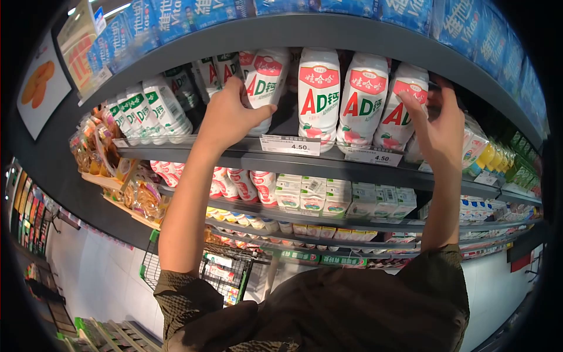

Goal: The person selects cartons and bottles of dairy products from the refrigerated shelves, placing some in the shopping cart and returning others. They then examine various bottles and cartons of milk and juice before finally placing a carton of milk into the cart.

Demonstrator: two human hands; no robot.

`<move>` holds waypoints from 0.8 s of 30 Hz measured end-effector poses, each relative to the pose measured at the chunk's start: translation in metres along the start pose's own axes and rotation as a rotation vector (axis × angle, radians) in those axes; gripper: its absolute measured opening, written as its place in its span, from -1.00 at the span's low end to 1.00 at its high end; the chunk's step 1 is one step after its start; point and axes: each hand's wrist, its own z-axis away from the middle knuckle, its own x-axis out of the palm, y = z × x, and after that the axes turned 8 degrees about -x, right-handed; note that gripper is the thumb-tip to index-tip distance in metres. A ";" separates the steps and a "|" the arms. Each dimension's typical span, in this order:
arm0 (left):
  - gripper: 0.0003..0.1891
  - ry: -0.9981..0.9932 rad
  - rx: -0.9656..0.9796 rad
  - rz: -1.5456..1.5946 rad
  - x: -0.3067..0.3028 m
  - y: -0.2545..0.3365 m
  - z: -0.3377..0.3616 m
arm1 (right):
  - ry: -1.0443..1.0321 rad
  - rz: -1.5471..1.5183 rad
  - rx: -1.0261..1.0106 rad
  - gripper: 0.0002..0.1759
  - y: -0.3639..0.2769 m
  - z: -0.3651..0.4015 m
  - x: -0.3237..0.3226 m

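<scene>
White AD calcium milk drink bottles with pink-and-red labels stand in a row on a dark shelf. My left hand (231, 117) is wrapped round the left side of one bottle (268, 79), which leans slightly, its thumb across the front. To the right of it are a second bottle (318, 97) and a third bottle (362, 100), upright and untouched by either hand. At the row's right end, my right hand (437, 120) grips another bottle (400, 120), thumb on the front and fingers at its far side, partly hidden.
Price tags (291, 145) line the shelf edge. Green-labelled bottles (141, 114) stand at left, with bagged snacks (97, 144) beyond. Blue Vita cartons (404, 17) fill the shelf above. Small milk cartons (314, 193) sit below. A shopping cart (229, 267) is beneath my left arm.
</scene>
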 end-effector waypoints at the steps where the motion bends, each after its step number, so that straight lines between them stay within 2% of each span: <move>1: -0.40 -0.012 -0.006 0.005 -0.002 0.003 0.001 | -0.028 0.036 -0.007 -0.20 0.002 -0.004 -0.002; 5: -0.46 -0.027 -0.016 -0.004 -0.004 0.009 0.003 | -0.168 -0.024 0.026 -0.25 0.006 -0.021 -0.012; 6: -0.48 -0.034 -0.023 0.017 -0.003 0.009 0.004 | -0.230 -0.052 0.104 -0.31 0.007 -0.024 -0.014; 9: -0.47 -0.025 0.004 0.017 -0.001 0.003 0.002 | -0.234 -0.230 0.002 -0.36 0.028 -0.028 -0.008; 13: -0.40 -0.099 -0.026 0.081 -0.003 -0.005 -0.006 | -0.317 -0.368 0.039 -0.40 0.034 -0.031 -0.011; 18: -0.30 -0.250 -0.067 0.261 -0.005 -0.019 -0.019 | -0.301 -0.342 0.041 -0.42 0.028 -0.030 -0.009; 24: -0.30 -0.310 -0.051 0.317 -0.002 -0.023 -0.030 | -0.287 -0.337 0.067 -0.42 0.026 -0.028 -0.006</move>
